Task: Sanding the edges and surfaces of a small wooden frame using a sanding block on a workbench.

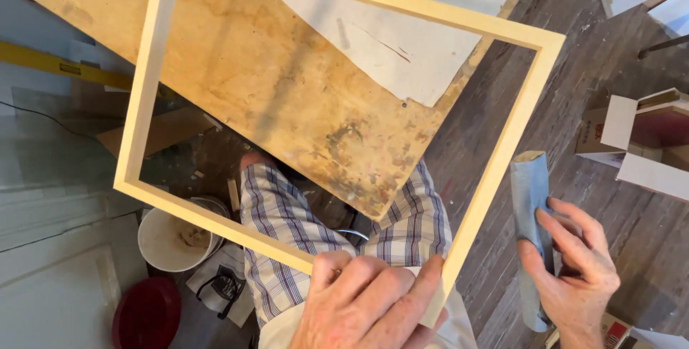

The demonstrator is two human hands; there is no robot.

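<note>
So we had the pale wooden frame held up over the workbench, tilted on the diagonal so one corner pointed off to the far right. Our left hand was clamped on the frame's near corner, thumb and fingers wrapped around the wood right where the two rails met. Our right hand sat just to the right of the frame, not touching it, fingers curled around a folded piece of grey-blue sandpaper that stood roughly upright in the grip.

Through the frame's opening we could see the stained plywood board with a sheet of whitish paper lying on its far part, plus our plaid shorts below. Down on the near left there was a white bucket and a dark red lid beside it. The dark plank floor ran off to the right, with some white boxes sitting on it.
</note>
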